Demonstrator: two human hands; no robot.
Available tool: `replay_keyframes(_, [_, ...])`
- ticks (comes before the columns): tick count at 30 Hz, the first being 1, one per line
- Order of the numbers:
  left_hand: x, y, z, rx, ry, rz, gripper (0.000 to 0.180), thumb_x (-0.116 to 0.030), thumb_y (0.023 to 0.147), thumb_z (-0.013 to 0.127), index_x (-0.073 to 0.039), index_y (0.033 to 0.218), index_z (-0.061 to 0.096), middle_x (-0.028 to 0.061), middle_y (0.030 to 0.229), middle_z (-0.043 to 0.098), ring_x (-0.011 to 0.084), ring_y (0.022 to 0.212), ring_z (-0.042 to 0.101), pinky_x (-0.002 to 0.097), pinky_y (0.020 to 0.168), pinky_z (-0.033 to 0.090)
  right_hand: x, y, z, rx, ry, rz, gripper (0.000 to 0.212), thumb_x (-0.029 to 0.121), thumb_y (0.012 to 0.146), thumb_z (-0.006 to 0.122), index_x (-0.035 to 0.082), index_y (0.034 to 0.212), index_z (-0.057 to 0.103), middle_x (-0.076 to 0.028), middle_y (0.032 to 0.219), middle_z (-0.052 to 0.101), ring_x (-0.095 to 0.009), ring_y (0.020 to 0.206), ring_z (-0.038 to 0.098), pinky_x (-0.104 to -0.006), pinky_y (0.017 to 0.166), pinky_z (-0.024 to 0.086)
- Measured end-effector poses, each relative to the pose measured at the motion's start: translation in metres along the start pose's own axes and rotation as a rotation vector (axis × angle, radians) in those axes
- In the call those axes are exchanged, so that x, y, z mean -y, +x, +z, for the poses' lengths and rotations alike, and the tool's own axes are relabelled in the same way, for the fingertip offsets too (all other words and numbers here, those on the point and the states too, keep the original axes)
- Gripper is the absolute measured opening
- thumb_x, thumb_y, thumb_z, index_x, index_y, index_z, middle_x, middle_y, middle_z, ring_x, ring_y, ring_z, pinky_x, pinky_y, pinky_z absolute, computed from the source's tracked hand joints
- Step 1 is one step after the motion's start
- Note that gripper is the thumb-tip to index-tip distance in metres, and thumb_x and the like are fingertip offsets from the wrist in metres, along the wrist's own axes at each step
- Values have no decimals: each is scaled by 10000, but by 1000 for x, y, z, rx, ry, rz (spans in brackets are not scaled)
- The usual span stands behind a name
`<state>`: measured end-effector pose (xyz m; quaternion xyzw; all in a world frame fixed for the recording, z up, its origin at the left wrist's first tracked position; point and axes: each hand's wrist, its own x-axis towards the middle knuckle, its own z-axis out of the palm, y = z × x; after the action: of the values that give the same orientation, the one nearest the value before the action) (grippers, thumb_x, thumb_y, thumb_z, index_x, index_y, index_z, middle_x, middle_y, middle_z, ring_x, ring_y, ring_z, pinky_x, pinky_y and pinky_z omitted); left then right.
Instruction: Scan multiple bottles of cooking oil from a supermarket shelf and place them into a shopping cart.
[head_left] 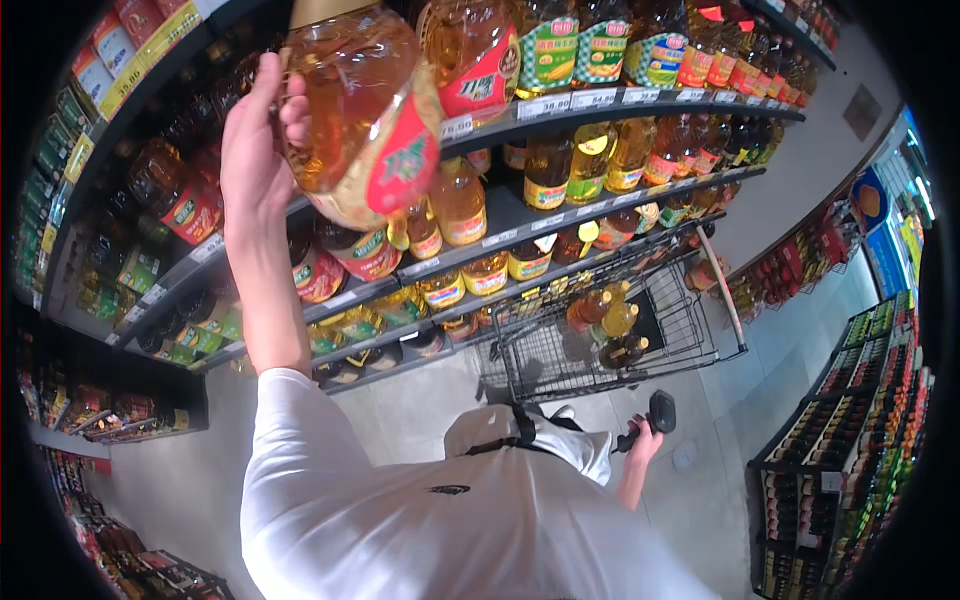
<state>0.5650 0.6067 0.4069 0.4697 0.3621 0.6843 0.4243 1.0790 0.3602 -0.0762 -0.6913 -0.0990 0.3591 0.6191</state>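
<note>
My left hand [255, 145] is raised to the shelves and grips the handle of a large clear jug of golden cooking oil [355, 110] with a red and yellow label. The jug is tilted and held in front of the upper shelf. My right hand [643, 442] hangs low at my side, closed around a small black handheld device [661, 410]. My white sleeve and shirt fill the lower middle of the view.
Grey shelves [560, 108] packed with oil bottles curve across the top. A wire shopping cart [610, 335] with a few bottles inside stands just ahead on the pale floor. More stocked shelves [850, 430] stand at the right, and low racks at the left.
</note>
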Motion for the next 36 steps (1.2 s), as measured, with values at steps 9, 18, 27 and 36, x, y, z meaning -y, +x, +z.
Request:
replay_keyframes(9, [171, -127, 69, 101, -328, -683, 400, -217, 1029, 473, 124, 1237, 494, 270, 1188, 614, 344, 1089, 651, 365, 898, 590, 163, -62, 78, 1020, -348, -111, 207, 26, 744, 729, 0, 935, 654, -41, 790, 655, -127, 708, 617, -280, 643, 493])
replay_keyframes(18, [261, -173, 155, -284, -421, -654, 321, -153, 1047, 379, 100, 1209, 493, 250, 1216, 612, 321, 1108, 647, 364, 912, 576, 200, -56, 65, 1296, -544, -150, 294, 97, 710, 767, 2, 967, 659, -101, 859, 707, -167, 785, 671, -332, 737, 537])
replay_keyframes(27, [296, -174, 211, -483, -443, -640, 307, -144, 1054, 351, 80, 1200, 500, 217, 1158, 642, 302, 1087, 657, 366, 933, 570, 225, 5, 43, 1324, -541, -343, 190, 103, 730, 744, 12, 861, 640, -106, 731, 685, -198, 683, 685, -339, 655, 537])
replay_keyframes(36, [319, -183, 236, -500, -451, -640, 324, -145, 1048, 390, 95, 1262, 432, 250, 1265, 568, 337, 1143, 619, 397, 955, 559, 240, 43, 30, 1344, -625, -338, 171, 83, 728, 722, 8, 849, 628, -119, 706, 677, -219, 660, 685, -342, 645, 535])
